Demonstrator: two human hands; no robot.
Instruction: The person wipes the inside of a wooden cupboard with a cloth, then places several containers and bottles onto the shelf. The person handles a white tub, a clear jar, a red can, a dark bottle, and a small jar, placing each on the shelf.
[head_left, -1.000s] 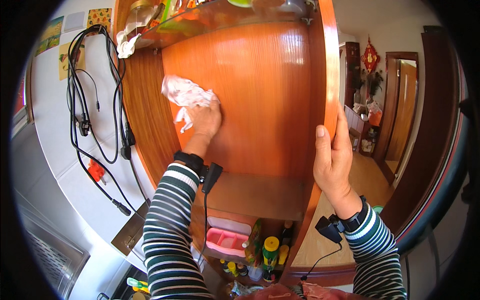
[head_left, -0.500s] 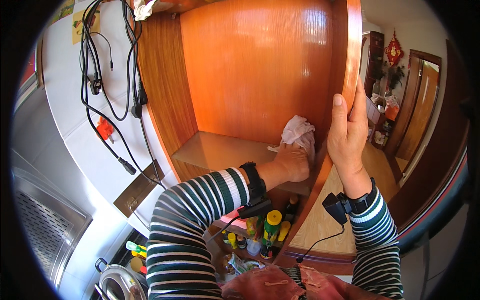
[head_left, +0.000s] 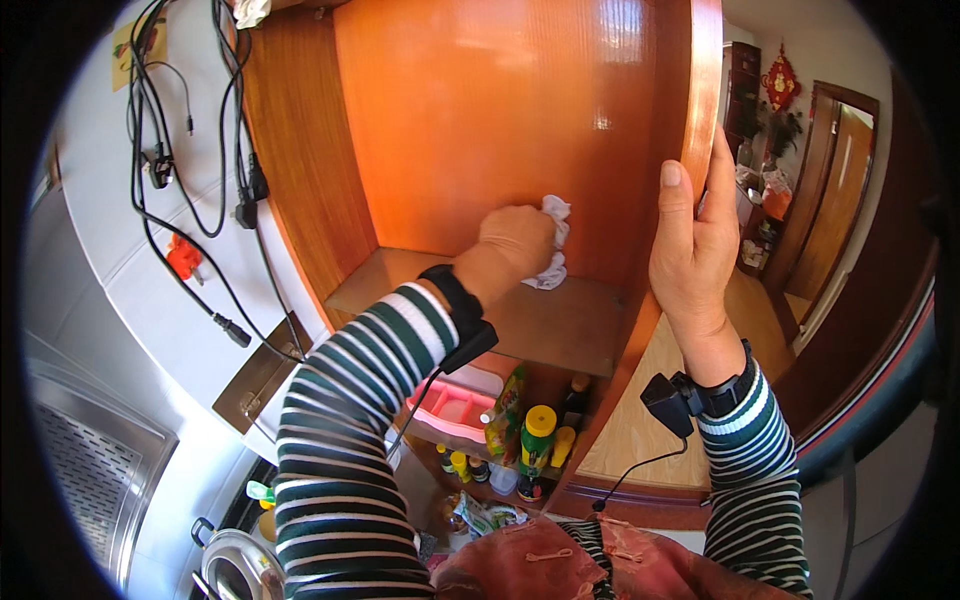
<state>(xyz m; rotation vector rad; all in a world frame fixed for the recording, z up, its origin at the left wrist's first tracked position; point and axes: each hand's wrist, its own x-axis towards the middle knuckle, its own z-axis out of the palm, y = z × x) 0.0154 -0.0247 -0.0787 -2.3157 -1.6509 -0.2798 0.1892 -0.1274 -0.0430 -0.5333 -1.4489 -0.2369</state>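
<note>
Inside an open wooden cabinet [head_left: 470,110], my left hand [head_left: 515,243] is closed round a crumpled white cloth [head_left: 552,275]. The cloth bulges out past the knuckles, just above the cabinet's bottom shelf [head_left: 570,325] and in front of the orange back panel. My fingertips are hidden by the back of the hand. At the cabinet's right side, my right hand [head_left: 695,262] grips the edge of the side panel [head_left: 704,90], thumb on the inner face and fingers round the outside.
Below the shelf stand a yellow-capped bottle [head_left: 538,440], several smaller bottles and a pink divided tray [head_left: 455,405]. Black cables [head_left: 150,215] hang on the white tiled wall at left. A lidded pot [head_left: 240,565] sits at lower left. A doorway [head_left: 835,200] shows at right.
My left hand has moved left and away from the right-hand corner with the cloth, uncovering more of the shelf. My right hand keeps its hold on the panel. The view has shifted slightly.
</note>
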